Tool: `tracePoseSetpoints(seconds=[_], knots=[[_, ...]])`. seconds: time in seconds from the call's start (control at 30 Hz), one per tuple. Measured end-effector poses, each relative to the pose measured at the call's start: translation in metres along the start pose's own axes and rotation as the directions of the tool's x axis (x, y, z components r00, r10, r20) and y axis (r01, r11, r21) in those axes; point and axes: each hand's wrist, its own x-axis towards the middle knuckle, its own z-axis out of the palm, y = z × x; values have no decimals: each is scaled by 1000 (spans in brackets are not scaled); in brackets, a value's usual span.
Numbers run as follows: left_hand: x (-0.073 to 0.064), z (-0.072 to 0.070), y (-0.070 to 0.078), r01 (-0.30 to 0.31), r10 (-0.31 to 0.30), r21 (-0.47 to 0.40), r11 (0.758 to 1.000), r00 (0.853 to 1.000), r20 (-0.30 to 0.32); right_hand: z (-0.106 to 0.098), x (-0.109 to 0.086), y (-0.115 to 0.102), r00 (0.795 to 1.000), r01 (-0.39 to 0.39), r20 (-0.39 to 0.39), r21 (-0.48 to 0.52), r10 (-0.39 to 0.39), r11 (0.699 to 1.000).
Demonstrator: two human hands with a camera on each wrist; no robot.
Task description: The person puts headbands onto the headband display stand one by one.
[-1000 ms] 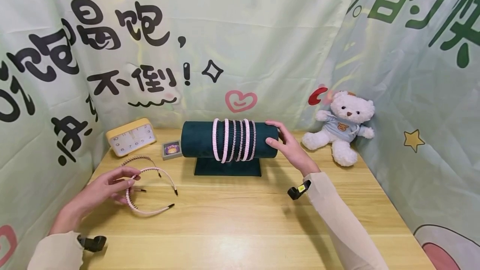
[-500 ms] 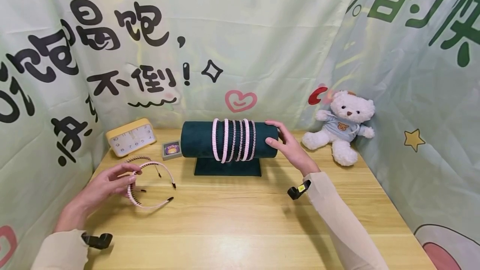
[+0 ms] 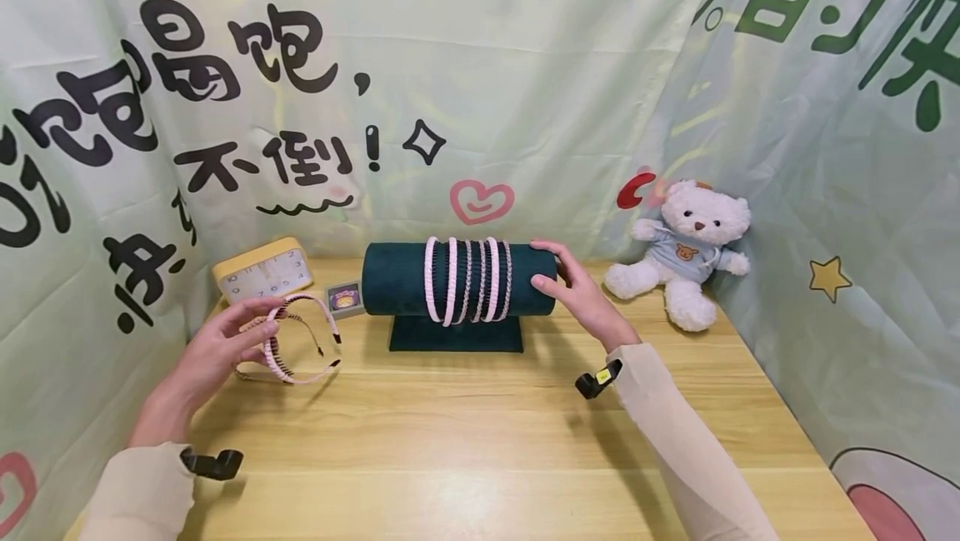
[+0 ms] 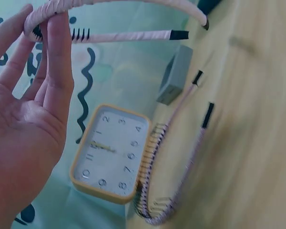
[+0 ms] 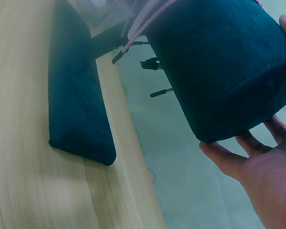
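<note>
My left hand [image 3: 210,358] pinches a pink wrapped headband [image 4: 128,36] with small dark teeth, raised above the table on the left. Its black-tipped ends point right, toward the stand. Behind and below it, a thin purplish headband [image 4: 186,162] lies on the table, partly hidden in the head view. A dark green velvet headband stand [image 3: 393,278] has a horizontal roll bearing several pink and greyish headbands [image 3: 451,283]. My right hand [image 3: 588,299] grips the right end of the roll, thumb in front and fingers around the edge.
A yellow-framed clock [image 3: 262,274] stands at the back left, beside a small grey square box [image 3: 344,301]. A white teddy bear [image 3: 686,249] in a blue top sits at the back right. Printed curtains [image 3: 555,107] enclose the wooden table [image 3: 480,433].
My left hand has moved up and slightly right with the pink headband, which now stands closer to the clock. The right hand stays on the roll.
</note>
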Motion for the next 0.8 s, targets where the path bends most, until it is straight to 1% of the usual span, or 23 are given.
tracePoseSetpoints(seconds=[0.07,0.13,0.23,0.33,0.47,0.63,0.73,0.8], knots=[[4,1,4,-16,16,-21,1000,1000,-2,0,0,0,1000,1,0,1,-1,1000],[8,2,8,-21,21,-22,1000,1000,-10,0,0,1,1000,0,-1,1,0,1000],[14,5,14,-13,14,15,1000,1000,-28,0,0,1,1000,-2,-3,-3,2,1000],[20,7,20,-7,8,34,999,999,-38,0,0,1,1000,-4,-3,-6,4,1000],[27,9,24,-10,11,38,999,1000,-24,0,1,0,1000,-6,-2,-4,6,1000],[37,13,34,-15,16,87,996,1000,-15,0,1,1,1000,-6,3,-5,6,1000],[46,17,42,3,0,121,993,1000,-23,-1,1,1,1000,-10,3,-7,10,1000],[52,21,48,26,-21,146,989,999,-40,-1,1,1,1000,-10,3,-5,10,1000]])
